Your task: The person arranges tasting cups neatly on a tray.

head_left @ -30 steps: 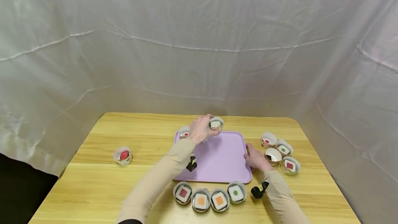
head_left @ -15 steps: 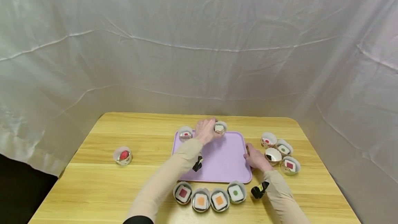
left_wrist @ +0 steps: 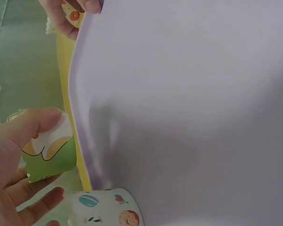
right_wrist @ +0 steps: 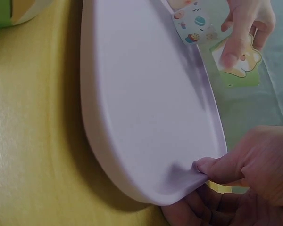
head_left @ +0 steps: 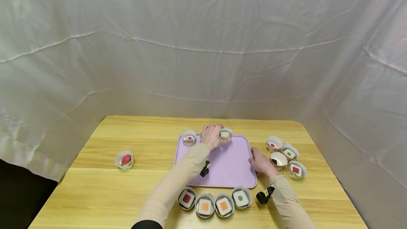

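Gripping a cup (head_left: 226, 135), our left hand (head_left: 211, 136) is near the far edge of the tray (head_left: 230, 169). Our right hand (head_left: 262, 162) pinches its right edge.

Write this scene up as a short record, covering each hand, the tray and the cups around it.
Left hand: grips a green dog-print cup near the tray's far edge
Right hand: grips the tray's right edge
Tray: lilac, on a wooden table
Far-left tray corner: patterned cup
Near side, left to right: red-centred cup, orange-centred cup, second orange-centred cup, green-centred cup
Right of tray: four clustered cups
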Demonstrator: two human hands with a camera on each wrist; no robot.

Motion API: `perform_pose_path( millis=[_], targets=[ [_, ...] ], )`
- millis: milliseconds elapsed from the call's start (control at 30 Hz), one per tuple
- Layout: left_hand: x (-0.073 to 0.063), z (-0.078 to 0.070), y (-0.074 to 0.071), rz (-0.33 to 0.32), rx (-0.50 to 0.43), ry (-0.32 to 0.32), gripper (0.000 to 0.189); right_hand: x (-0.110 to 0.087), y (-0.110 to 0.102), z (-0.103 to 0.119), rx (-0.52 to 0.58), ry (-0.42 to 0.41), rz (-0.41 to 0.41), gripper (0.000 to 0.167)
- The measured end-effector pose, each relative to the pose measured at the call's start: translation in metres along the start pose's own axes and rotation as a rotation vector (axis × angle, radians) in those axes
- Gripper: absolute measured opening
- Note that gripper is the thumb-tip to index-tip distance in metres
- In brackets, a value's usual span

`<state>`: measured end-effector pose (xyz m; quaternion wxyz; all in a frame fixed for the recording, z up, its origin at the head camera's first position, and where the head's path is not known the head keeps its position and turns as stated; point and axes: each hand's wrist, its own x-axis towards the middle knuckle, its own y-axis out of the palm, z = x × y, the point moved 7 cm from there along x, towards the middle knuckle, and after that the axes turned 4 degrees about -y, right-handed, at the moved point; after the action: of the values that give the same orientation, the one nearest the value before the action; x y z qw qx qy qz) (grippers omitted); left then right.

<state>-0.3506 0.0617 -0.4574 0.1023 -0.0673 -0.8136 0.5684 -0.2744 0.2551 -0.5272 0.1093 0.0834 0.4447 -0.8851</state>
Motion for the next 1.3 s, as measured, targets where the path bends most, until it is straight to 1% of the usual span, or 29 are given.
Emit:
perform_pose_path(
  millis=[133, 267, 467, 733, 900, 1300],
  targets=[
    [0.002, 0.003, 0.005, 0.009, 0.022, -0.012, 0.055, 0.0, 0.0, -0.001, -0.002, 0.009, 0.002, 0.054],
    [0.003, 0.004, 0.009, 0.013, 0.024, -0.016, 0.055, -0.001, -0.001, 0.0, 0.001, 0.007, 0.004, 0.054],
    [0.002, 0.005, 0.016, 0.031, 0.021, -0.026, 0.056, -0.002, -0.004, 0.001, 0.008, -0.016, -0.015, 0.051],
    [0.002, 0.006, 0.021, 0.034, 0.057, -0.026, 0.057, -0.003, -0.002, 0.001, 0.029, -0.001, -0.006, 0.052],
    [0.003, 0.006, 0.022, 0.024, 0.046, -0.028, 0.058, -0.003, -0.003, 0.001, 0.026, -0.009, -0.008, 0.052],
    [0.004, 0.007, 0.026, 0.048, 0.011, -0.031, 0.059, -0.003, -0.004, 0.002, 0.011, -0.02, -0.013, 0.052]
  ],
)
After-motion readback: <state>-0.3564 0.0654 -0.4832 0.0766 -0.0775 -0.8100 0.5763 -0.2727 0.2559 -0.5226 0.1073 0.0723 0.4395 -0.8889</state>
